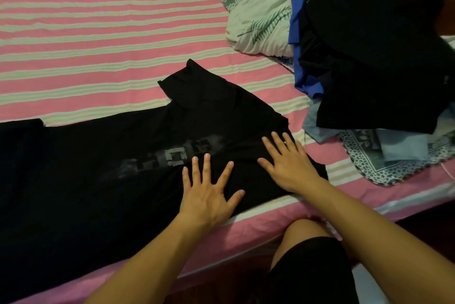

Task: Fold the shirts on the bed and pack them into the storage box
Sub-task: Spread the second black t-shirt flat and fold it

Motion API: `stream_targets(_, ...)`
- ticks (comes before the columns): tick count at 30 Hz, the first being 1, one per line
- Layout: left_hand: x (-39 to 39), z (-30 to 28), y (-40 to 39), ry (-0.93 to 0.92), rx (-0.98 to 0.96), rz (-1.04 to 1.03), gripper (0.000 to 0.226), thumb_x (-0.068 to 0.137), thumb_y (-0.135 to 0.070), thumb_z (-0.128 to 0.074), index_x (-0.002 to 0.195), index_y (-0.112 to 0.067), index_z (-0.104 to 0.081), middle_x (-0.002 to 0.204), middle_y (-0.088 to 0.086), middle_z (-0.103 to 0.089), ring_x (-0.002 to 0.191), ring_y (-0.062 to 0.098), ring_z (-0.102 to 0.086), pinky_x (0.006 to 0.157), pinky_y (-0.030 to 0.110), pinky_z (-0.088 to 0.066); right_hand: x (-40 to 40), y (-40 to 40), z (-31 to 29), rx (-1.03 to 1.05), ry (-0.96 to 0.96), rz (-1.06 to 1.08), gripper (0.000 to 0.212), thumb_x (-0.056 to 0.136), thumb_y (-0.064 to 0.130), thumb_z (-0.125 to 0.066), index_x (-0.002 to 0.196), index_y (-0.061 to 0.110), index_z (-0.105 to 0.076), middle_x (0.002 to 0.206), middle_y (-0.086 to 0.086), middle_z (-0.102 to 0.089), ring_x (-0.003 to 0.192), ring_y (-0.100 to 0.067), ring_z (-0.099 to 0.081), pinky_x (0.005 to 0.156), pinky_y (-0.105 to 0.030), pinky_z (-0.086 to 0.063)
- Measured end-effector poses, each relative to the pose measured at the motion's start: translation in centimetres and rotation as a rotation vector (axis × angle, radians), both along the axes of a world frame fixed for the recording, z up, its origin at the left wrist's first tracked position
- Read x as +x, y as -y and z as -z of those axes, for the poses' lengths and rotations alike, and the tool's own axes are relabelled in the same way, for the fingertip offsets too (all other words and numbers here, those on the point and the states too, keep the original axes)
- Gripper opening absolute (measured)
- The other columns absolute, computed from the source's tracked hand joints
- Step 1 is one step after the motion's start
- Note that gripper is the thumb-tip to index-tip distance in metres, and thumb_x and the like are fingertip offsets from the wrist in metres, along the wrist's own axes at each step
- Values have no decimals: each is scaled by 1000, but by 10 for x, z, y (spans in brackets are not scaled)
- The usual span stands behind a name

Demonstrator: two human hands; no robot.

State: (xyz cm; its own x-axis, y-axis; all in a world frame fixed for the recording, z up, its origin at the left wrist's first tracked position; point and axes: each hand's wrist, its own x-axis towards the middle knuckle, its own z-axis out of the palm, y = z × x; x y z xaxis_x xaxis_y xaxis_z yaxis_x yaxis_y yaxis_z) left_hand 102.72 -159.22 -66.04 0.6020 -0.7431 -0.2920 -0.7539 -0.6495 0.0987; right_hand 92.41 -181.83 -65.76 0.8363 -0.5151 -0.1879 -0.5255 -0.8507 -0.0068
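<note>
Pink-and-white striped bedsheet [110,33] underneath, and both hands are flat on the black cotton T-shirt with the faded grey print [98,168]: left hand [209,195] and right hand [290,165], fingers spread, pressing, gripping nothing. From those palms the shirt's long axis runs away leftward, so the left hand is nearer its unfolded length, while the heap of dark unfolded shirts [369,45] waits beyond the black shirt's right end.

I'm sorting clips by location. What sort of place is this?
Most likely a home bedroom: a bed with a pink striped sheet, a pillow and a pile of clothes.
</note>
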Motion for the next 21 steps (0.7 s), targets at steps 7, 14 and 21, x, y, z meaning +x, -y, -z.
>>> stream_targets(7,60,-9,-93,53,-7,-252,69,96,-74,-10,157,-49,9,169,0,16,155,27,20,122,56,12,10,-13,-21,-44,-68,81,68,103,58,-17,161,27,1,168,-4,14,153,-31,17,122,-52,10)
stream_targets(14,148,-22,-262,246,-7,-564,48,103,-54,-39,142,-29,-53,145,13,-51,136,40,-42,115,62,-20,63,-95,-24,147,-4,-185,58,106,49,-21,160,30,-15,169,5,-6,155,-25,6,125,-50,3)
stream_targets(21,183,-41,-293,220,-35,-552,24,102,-42,-53,88,-22,-55,102,9,-68,104,36,-62,85,47,-42,109,-104,-33,231,140,-142,20,101,41,-51,113,30,-63,115,6,-50,121,-22,-45,105,-39,-40)
